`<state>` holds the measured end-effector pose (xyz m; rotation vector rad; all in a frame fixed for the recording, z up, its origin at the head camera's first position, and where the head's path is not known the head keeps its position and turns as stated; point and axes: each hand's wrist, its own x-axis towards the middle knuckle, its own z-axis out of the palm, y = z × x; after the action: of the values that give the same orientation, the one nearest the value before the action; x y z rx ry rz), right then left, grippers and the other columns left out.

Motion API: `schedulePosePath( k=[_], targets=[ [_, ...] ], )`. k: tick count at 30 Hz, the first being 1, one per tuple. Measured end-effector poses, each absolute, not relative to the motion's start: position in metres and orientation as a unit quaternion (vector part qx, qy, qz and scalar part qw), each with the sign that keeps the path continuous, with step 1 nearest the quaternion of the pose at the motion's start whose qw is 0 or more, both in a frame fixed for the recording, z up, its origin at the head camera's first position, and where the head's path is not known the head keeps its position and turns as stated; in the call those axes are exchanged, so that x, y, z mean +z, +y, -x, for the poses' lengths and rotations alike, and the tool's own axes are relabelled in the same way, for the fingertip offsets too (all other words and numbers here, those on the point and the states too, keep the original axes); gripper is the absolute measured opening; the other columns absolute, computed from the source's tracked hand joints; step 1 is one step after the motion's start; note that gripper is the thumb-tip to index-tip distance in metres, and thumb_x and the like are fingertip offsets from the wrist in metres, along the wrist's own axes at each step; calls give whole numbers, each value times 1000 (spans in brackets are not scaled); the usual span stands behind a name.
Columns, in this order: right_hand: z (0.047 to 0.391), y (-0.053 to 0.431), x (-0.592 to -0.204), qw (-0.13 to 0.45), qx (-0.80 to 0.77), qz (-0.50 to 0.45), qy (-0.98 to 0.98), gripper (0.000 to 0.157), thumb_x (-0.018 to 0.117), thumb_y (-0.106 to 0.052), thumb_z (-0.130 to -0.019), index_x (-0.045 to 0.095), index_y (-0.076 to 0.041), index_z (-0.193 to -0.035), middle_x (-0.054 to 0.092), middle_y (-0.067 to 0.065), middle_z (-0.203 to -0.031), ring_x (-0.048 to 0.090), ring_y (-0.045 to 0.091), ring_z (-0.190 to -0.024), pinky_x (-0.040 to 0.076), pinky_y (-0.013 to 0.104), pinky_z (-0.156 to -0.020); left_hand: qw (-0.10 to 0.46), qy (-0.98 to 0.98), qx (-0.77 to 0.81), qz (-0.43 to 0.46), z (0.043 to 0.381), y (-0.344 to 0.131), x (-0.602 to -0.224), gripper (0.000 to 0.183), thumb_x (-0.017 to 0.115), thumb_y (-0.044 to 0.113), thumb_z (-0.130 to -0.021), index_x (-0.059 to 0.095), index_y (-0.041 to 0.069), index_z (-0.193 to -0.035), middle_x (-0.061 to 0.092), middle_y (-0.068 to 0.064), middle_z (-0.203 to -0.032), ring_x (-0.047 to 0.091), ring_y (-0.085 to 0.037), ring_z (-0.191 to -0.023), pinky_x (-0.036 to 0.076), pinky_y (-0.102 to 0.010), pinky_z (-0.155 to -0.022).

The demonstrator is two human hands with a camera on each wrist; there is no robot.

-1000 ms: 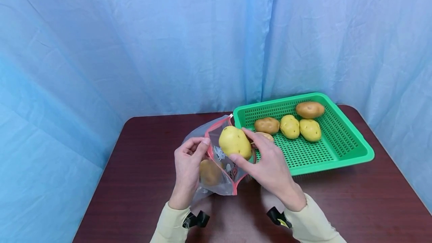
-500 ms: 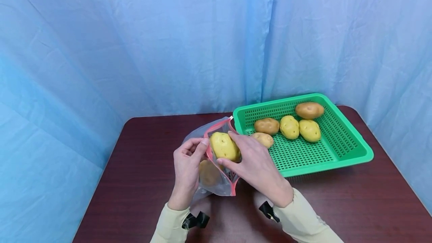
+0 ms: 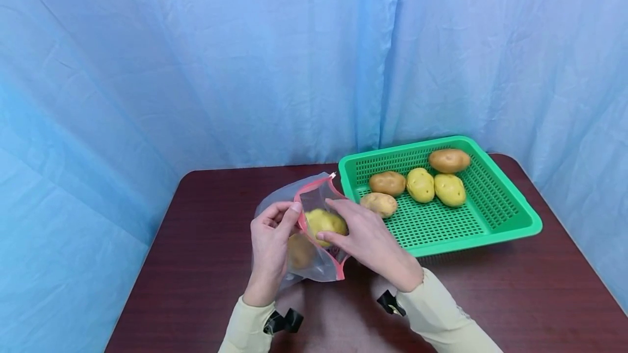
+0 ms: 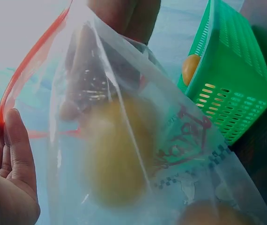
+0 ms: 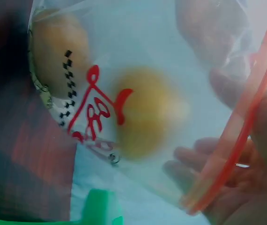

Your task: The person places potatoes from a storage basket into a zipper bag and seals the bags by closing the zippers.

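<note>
My left hand [image 3: 270, 247] pinches the red zip edge of a clear zip bag [image 3: 316, 268], between thumb and fingers. The bag's mouth gapes toward the right. Inside its mouth is a yellow potato [image 3: 325, 226], blurred through the plastic in both wrist views. My right hand [image 3: 378, 241] reaches into the mouth, its fingertips [image 5: 189, 157] spread and apart from that potato in the right wrist view. A brownish potato [image 5: 61, 51] lies deeper in the bag, partly behind my left hand in the head view.
A green perforated basket [image 3: 532, 222] stands right of the bag, holding several potatoes, among them a tan one [image 3: 379, 205] near its left wall. Underneath is a dark red-brown table [image 3: 206, 244]. Blue curtains [image 3: 275, 70] hang behind it.
My right hand has moved left and into the bag's mouth with the yellow potato, then let go of it. The potato sits lower inside. My left hand keeps its pinch on the zip edge.
</note>
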<state>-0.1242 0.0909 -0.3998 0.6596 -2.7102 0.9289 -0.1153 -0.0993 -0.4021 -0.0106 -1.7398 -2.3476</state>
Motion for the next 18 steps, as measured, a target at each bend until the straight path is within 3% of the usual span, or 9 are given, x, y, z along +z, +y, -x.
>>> schedulePosePath(
  k=[2, 6, 8, 12, 18],
  targets=[
    [123, 97, -403, 129, 330, -225, -908, 60, 83, -38, -89, 65, -6, -136, 69, 8, -128, 66, 25, -117, 55, 46, -95, 110, -594, -797, 4, 115, -100, -402, 17, 72, 7, -96, 71, -9, -101, 67, -4, -76, 62, -12, -64, 58, -27, -63],
    [119, 112, -413, 204, 342, -203, -894, 46, 83, -30, -89, 70, -6, -127, 71, 5, -116, 67, 22, -103, 57, 43, -84, 112, -598, -793, 8, 115, -102, -401, 19, 72, 8, -97, 71, -10, -103, 68, -3, -76, 64, -12, -64, 59, -28, -63],
    [117, 119, -417, 214, 332, -184, -900, 43, 83, -28, -90, 70, -6, -124, 71, 7, -115, 66, 23, -100, 57, 44, -81, 117, -597, -794, 9, 115, -103, -400, 19, 71, 7, -96, 71, -11, -103, 69, -3, -76, 64, -11, -64, 59, -28, -62],
    [114, 126, -420, 178, 294, -154, -926, 35, 80, -29, -92, 71, -6, -117, 72, 8, -109, 67, 23, -92, 57, 42, -71, 128, -584, -802, 9, 116, -106, -399, 12, 70, 3, -96, 72, -8, -99, 68, -3, -74, 63, -11, -61, 58, -26, -60],
    [121, 127, -419, 114, 258, -150, -948, 10, 74, -22, -94, 73, -14, -88, 62, -8, -72, 55, 7, -60, 44, 29, -51, 139, -563, -815, 13, 116, -111, -398, 5, 69, 1, -96, 73, 0, -93, 66, -4, -70, 62, -11, -59, 56, -25, -58]
  ],
)
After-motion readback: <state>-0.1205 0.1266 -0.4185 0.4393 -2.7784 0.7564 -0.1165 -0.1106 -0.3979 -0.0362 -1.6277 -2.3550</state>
